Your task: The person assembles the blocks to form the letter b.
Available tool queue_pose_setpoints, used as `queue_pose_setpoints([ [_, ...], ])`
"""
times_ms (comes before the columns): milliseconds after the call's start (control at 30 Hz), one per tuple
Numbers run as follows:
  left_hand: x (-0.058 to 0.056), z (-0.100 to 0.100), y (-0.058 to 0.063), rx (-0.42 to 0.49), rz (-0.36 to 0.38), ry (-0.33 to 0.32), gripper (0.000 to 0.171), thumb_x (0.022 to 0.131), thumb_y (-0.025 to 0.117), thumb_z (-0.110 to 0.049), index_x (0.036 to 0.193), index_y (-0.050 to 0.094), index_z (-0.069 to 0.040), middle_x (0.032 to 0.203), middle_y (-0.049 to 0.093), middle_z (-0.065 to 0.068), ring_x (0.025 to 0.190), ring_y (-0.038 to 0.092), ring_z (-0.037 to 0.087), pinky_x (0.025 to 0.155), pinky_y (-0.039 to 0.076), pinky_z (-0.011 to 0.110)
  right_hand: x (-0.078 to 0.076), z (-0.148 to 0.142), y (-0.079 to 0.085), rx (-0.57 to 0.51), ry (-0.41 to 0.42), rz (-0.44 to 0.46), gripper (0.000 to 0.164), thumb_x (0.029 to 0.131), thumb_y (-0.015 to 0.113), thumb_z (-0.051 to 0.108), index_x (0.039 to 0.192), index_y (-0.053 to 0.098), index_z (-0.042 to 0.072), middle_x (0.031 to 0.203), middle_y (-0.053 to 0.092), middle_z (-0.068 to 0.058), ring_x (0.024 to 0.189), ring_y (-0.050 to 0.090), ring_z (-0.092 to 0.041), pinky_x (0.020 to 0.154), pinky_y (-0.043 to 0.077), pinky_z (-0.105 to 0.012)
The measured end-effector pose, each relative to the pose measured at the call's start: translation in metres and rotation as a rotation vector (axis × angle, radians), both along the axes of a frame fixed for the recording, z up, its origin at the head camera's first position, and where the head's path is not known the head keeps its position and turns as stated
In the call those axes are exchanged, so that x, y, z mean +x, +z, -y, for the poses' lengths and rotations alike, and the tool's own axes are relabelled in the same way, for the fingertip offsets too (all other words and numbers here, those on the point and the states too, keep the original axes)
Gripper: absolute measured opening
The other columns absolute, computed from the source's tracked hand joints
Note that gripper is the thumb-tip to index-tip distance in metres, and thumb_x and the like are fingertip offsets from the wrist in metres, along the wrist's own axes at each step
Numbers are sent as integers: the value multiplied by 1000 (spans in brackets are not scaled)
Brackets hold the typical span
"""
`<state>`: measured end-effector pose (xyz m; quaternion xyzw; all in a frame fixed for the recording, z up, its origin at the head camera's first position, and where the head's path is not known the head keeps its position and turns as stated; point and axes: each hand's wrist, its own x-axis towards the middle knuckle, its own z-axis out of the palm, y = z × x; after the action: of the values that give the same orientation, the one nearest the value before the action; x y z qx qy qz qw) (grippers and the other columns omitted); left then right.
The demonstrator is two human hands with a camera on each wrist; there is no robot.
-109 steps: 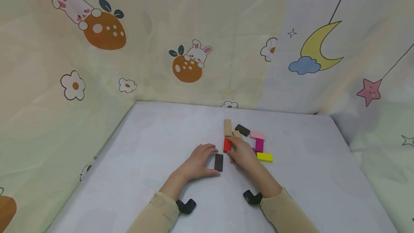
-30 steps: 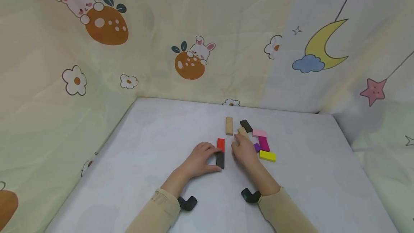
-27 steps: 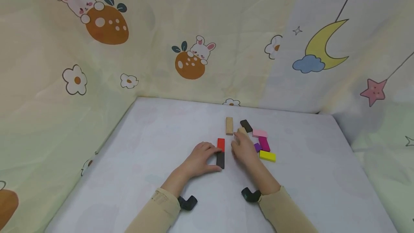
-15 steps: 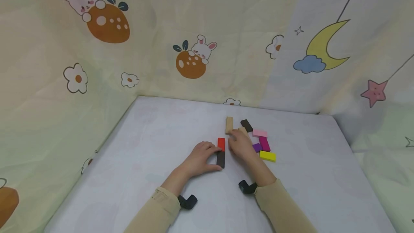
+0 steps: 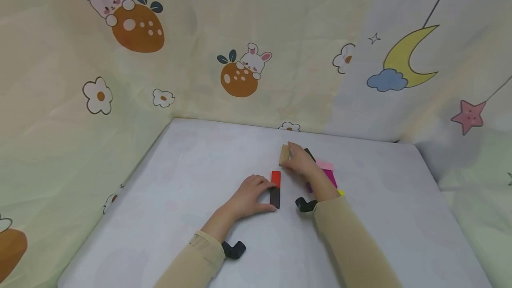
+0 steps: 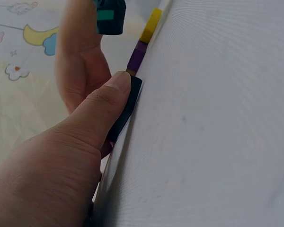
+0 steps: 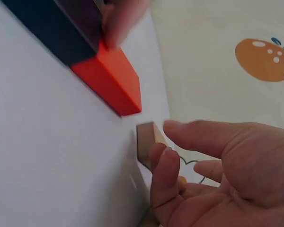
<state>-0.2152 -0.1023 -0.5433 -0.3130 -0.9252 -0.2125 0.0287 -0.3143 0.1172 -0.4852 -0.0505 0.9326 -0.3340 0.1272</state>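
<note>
In the head view my left hand (image 5: pixel 250 195) spans a black block (image 5: pixel 275 198), thumb at its near end and a fingertip where it meets a red block (image 5: pixel 276 178). The two blocks lie end to end in a line. Farther back, my right hand (image 5: pixel 302 160) holds a plain wooden block (image 5: pixel 284 155) by its ends, thumb near and finger far. That block lies slightly slanted beyond the red one, with a gap between. The right wrist view shows the wooden block (image 7: pixel 146 142) at the fingertips and the red block (image 7: pixel 113 80) touching the black one (image 7: pixel 61 30).
Right of the right hand, partly covered by it, lie a pink block (image 5: pixel 325 165), a magenta block (image 5: pixel 330 176), a second black block (image 5: pixel 309 154) and a yellow block (image 5: pixel 341 192). A purple block (image 6: pixel 137 57) shows in the left wrist view. Printed cloth (image 5: pixel 192 34) walls the table.
The red block has come down against the black one. My right hand has moved away from the second wooden block, up and left onto the far wooden block, now slightly turned. The left hand stays.
</note>
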Motion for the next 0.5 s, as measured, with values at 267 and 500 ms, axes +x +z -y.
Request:
queue_pose_setpoints([
  [267,0,-1,0,1,-18,-5,69,80,69,-65,137,56,-29,123,56,-8,125,48,13,114,37,35,-13,-4,4,65,103,47,95,85,75,29,158,18,5,161,26,-19,142,35,-35,122,24,-53],
  [500,0,0,0,-19,14,10,69,80,70,-65,138,54,-30,125,55,-8,127,46,13,117,34,36,-16,-1,3,88,135,47,92,85,74,24,157,20,4,160,28,-20,135,40,-35,121,27,-53],
])
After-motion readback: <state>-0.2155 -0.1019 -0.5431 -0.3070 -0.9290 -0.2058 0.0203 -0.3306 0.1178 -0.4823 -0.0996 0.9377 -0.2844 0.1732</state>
